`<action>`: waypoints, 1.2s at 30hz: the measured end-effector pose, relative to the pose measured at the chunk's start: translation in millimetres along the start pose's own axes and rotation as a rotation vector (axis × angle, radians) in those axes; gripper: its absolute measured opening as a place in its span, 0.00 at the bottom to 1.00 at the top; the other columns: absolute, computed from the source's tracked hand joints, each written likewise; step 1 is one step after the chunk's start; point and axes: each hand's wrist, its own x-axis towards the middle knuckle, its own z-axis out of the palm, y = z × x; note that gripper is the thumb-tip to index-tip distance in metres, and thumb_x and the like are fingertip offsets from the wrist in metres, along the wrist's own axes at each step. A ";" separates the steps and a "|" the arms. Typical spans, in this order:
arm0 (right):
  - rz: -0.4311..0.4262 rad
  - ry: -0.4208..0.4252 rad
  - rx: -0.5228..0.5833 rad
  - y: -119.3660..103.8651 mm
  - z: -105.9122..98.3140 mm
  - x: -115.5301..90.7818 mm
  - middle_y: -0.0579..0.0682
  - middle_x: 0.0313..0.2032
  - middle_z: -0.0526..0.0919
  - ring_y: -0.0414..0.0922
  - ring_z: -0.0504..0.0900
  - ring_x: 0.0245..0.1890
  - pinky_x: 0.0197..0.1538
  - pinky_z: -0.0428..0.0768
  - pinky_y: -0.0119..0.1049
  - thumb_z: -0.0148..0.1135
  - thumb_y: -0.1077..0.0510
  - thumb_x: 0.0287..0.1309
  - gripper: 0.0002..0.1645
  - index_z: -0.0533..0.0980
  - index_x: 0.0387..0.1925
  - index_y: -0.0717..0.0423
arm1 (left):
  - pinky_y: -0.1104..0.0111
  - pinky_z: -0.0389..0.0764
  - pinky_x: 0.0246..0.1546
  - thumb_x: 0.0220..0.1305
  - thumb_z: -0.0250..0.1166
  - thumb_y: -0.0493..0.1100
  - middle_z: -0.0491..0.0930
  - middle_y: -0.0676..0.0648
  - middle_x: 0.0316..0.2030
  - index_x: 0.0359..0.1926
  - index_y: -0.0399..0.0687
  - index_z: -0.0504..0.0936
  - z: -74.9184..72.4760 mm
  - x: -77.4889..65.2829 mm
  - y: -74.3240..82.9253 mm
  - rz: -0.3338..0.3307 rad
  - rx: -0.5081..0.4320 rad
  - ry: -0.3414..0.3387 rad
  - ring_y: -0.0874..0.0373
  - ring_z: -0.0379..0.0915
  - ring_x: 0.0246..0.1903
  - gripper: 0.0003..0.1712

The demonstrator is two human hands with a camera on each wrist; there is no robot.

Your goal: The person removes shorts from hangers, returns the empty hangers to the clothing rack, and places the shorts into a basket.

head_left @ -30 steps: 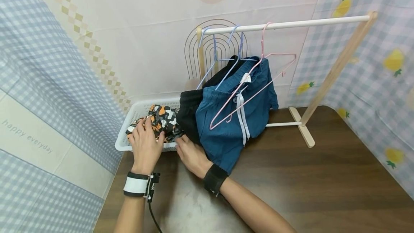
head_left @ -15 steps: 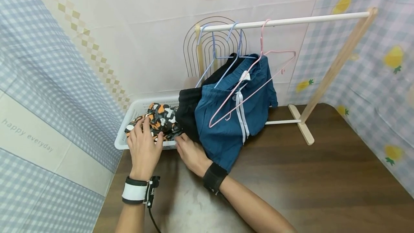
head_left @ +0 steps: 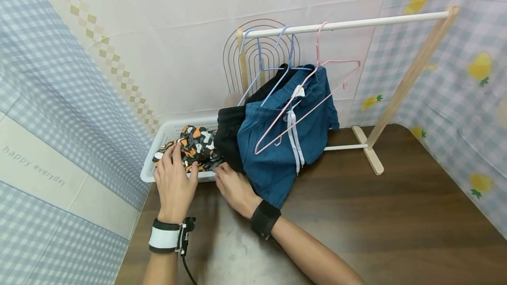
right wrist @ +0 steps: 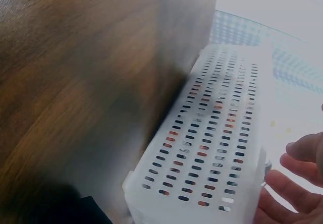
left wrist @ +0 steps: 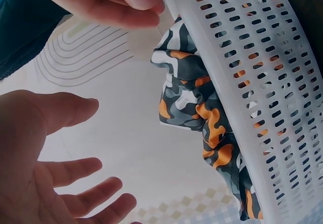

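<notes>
A white perforated basket [head_left: 147, 175] stands at the back left, holding bunched camouflage fabric [head_left: 198, 142] in orange, black, grey and white. Over its front left part is my left hand [head_left: 174, 184], fingers spread and thumb apart; in the left wrist view those fingers [left wrist: 83, 204] hold nothing. My right hand [head_left: 235, 188] is at the basket's front rim, fingers bent loosely, fingertips right at the rim beside the fabric. In the right wrist view its fingers [right wrist: 290, 191] lie behind the perforated wall. Blue shorts [head_left: 273, 153] hang just right of that hand.
A rack with a white rail [head_left: 368, 23] and wooden legs stands at the back. Blue hangers [head_left: 261, 70] carry black shorts [head_left: 229, 137] and the blue pair, both overlapping the basket's right end. A pink hanger [head_left: 318, 63] hangs in front. A cable [head_left: 188, 269] trails from the left wrist.
The head view has shifted slightly, with rack and clothes a little higher and further left. My left hand has drawn back very slightly; the right hand keeps its place at the rim.
</notes>
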 end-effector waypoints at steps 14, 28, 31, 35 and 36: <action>-0.074 0.064 0.047 -4.1 -8.8 -7.3 0.50 0.49 0.83 0.43 0.86 0.43 0.45 0.86 0.36 0.58 0.56 0.79 0.14 0.81 0.58 0.54 | 0.35 0.67 0.61 0.67 0.74 0.43 0.69 0.28 0.69 0.75 0.36 0.68 -5.3 -5.2 2.9 0.014 -0.003 0.031 0.29 0.67 0.60 0.41; -0.076 0.074 0.039 -8.3 -17.6 -11.4 0.49 0.47 0.84 0.43 0.85 0.44 0.48 0.85 0.36 0.60 0.55 0.78 0.13 0.82 0.56 0.54 | 0.35 0.65 0.62 0.67 0.74 0.43 0.68 0.27 0.68 0.75 0.33 0.68 -7.2 -10.6 7.0 0.003 -0.038 0.007 0.27 0.66 0.63 0.41; -0.075 0.073 0.040 -9.2 -19.7 -11.5 0.49 0.47 0.84 0.43 0.85 0.45 0.48 0.85 0.37 0.60 0.55 0.78 0.13 0.82 0.57 0.55 | 0.35 0.65 0.62 0.67 0.74 0.43 0.68 0.27 0.68 0.75 0.34 0.68 -8.3 -10.9 8.0 0.005 -0.043 0.006 0.27 0.66 0.63 0.41; -0.073 0.069 0.049 -10.4 -22.2 -12.2 0.49 0.47 0.85 0.43 0.85 0.45 0.49 0.85 0.37 0.60 0.55 0.78 0.14 0.82 0.57 0.55 | 0.35 0.65 0.62 0.67 0.74 0.43 0.69 0.28 0.68 0.76 0.36 0.68 -10.1 -11.7 8.4 0.010 -0.052 0.008 0.28 0.66 0.63 0.41; -0.074 0.068 0.054 -10.5 -22.5 -12.5 0.49 0.47 0.85 0.43 0.85 0.45 0.49 0.85 0.36 0.60 0.55 0.78 0.14 0.82 0.57 0.55 | 0.35 0.65 0.62 0.67 0.74 0.43 0.69 0.28 0.68 0.76 0.36 0.68 -10.4 -12.1 8.5 0.010 -0.056 0.008 0.28 0.65 0.64 0.41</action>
